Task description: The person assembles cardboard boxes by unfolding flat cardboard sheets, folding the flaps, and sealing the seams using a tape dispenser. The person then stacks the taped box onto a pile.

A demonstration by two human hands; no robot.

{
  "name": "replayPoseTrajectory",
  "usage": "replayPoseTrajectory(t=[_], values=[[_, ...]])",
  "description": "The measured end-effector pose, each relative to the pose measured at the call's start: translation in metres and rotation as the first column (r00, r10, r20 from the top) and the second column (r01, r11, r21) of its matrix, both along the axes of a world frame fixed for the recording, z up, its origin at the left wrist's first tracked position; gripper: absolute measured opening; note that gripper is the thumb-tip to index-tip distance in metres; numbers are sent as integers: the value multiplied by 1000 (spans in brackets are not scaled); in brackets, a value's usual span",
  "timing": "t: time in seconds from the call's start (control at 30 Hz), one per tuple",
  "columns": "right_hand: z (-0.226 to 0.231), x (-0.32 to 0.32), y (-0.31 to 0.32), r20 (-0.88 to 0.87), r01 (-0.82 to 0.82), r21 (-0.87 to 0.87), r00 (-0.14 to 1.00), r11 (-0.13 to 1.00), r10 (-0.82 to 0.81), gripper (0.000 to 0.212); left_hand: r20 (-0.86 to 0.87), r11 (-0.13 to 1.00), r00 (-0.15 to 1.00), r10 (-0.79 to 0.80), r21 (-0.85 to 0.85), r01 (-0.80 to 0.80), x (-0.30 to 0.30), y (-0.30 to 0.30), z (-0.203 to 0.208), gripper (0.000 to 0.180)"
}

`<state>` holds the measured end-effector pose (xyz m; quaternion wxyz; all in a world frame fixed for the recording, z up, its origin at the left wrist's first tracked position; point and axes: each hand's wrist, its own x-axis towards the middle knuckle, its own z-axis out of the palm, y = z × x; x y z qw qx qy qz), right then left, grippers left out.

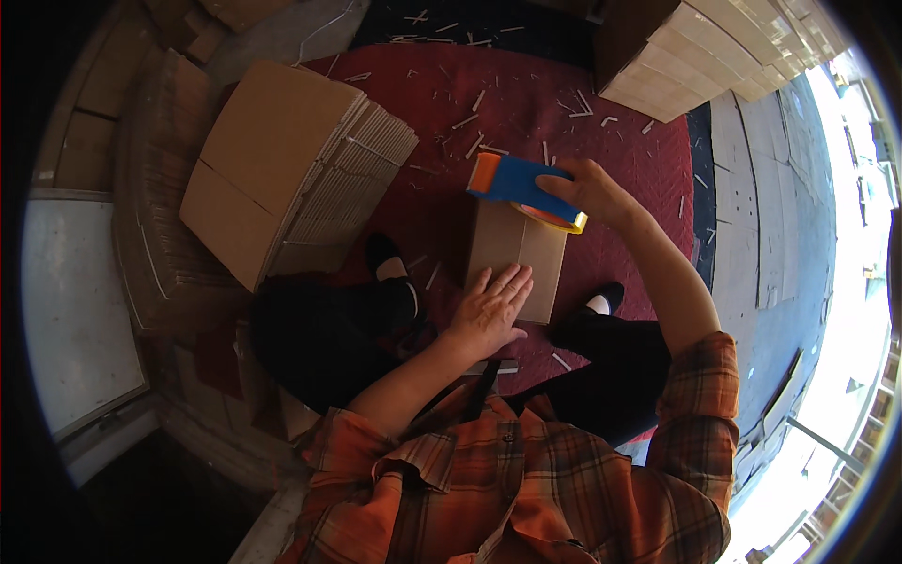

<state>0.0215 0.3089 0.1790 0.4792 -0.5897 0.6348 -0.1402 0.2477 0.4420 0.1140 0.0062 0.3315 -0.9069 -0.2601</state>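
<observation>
Resting flat and palm down, the person's left hand (489, 310) lies with fingers spread on the near end of a small closed brown cardboard box (515, 258), holding nothing, only pressing on the top panel. The box stands on a dark red floor mat (526, 122), between the person's two black shoes (387, 258), directly in front of the knees. The right hand (590, 193) is closed around the grip of a blue and orange hand-held tape dispenser (512, 180), which sits at the far edge of the box top; a yellow-rimmed roll (560, 221) shows just under the hand, touching the far right corner of the box. To the left, a thick stack of flattened brown cardboard boxes (291, 169) lies tilted, partly on the mat. Far right, a second stack of pale folded cartons (714, 52) stands. Short pale scraps (474, 122) are scattered over the far part of the mat. The sleeves are orange plaid.
</observation>
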Motion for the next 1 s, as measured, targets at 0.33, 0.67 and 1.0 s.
replayPoseTrajectory(t=[0.33,0.67,1.0], values=[[4,-8,-3,35,-45,49,998,998,43,52,94,-105,132,987,991,81,18,-97,-26,55],[11,-9,-6,13,-72,121,997,990,71,59,192,-187,24,981,914,359,2,-124,-49,38],[8,-20,-6,60,-77,111,996,991,71,63,92,-129,106,990,899,419,7,-128,-39,30]])
